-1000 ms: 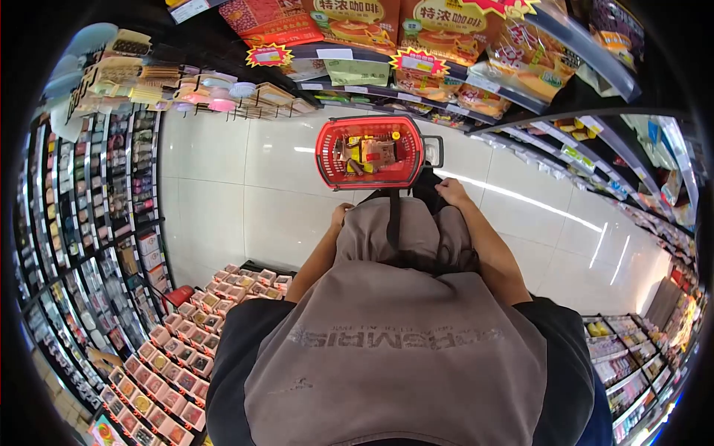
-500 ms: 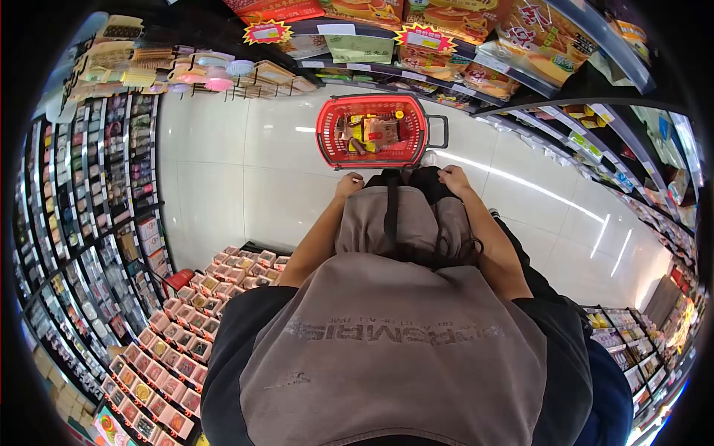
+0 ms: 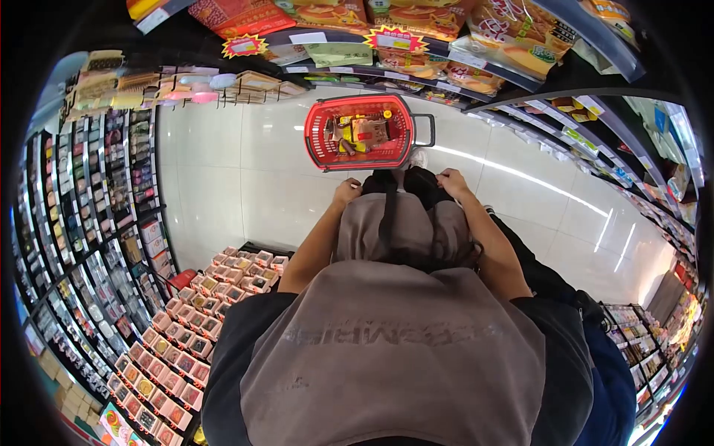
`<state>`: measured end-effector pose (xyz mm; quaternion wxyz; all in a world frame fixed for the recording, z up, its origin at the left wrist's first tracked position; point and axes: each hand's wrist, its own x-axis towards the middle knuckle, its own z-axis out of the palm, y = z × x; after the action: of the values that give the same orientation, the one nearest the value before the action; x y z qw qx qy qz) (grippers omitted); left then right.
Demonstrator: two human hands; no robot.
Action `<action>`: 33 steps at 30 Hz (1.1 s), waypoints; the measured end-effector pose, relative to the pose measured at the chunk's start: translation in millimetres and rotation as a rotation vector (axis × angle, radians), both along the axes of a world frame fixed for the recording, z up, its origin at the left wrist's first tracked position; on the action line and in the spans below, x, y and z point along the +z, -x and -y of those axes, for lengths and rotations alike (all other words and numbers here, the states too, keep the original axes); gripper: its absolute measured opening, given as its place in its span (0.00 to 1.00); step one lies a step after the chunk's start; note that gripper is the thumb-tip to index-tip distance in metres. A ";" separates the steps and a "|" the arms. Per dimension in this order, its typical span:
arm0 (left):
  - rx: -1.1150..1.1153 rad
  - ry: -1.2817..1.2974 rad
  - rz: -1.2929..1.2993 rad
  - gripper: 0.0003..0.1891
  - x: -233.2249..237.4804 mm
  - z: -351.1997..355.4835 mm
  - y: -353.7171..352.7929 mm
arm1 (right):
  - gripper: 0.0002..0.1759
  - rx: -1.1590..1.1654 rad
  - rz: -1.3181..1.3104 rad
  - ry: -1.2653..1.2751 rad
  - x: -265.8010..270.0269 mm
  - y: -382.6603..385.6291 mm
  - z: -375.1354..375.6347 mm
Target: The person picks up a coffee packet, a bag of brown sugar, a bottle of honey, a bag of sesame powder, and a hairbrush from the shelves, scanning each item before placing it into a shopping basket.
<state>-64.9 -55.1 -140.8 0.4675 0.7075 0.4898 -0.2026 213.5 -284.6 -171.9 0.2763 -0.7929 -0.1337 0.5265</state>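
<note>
A grey-brown apron (image 3: pixel 394 372) filled the nearest part of the view, with rows of small pink-edged boxes (image 3: pixel 178 342) close by on the person's left. Past the apron, the left hand (image 3: pixel 347 191) was loosely curled beside the dark cloth (image 3: pixel 424 186) that showed between the two hands. The right hand (image 3: pixel 452 183), its fingers bent inward, was against the cloth's other side. Neither hand was spread wide and no separate object showed in them; whether either one pinched the cloth could not be told.

Just ahead of both hands — and apart from them — a red shopping basket (image 3: pixel 316 128) stood on the pale tiled floor (image 3: pixel 204 149). Its long axis ran left to right, across the person's front. The body of the basket lay mostly ahead of the left hand, the nearer one to it. Its dark loop handle (image 3: pixel 433 130) stuck out from the right end — nearer to the right hand, and almost straight ahead of it. Yellow and brown packages (image 3: pixel 364 134) lay inside. A whitish shoe (image 3: pixel 419 157) showed by the basket's near right corner.

Farther off, large printed bags (image 3: pixel 513 37) sat on shelves ahead, and a tall rack (image 3: pixel 82 223) of small goods rose on the left.
</note>
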 end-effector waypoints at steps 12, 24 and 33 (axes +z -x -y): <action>-0.370 0.102 0.278 0.20 40.2 73.4 -53.3 | 0.18 0.304 0.131 0.103 -21.2 -26.7 1.8; -0.207 0.126 0.309 0.13 12.5 15.3 16.5 | 0.16 0.079 0.188 0.071 11.7 -11.6 -49.2; -0.404 0.201 0.169 0.20 10.5 -40.7 104.1 | 0.13 0.181 0.296 0.044 -23.5 161.1 -54.6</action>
<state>-169.0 -14.4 -130.3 0.5246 0.7555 0.2751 -0.2798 52.4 -230.0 -195.3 0.1879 -0.8522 -0.2323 0.4296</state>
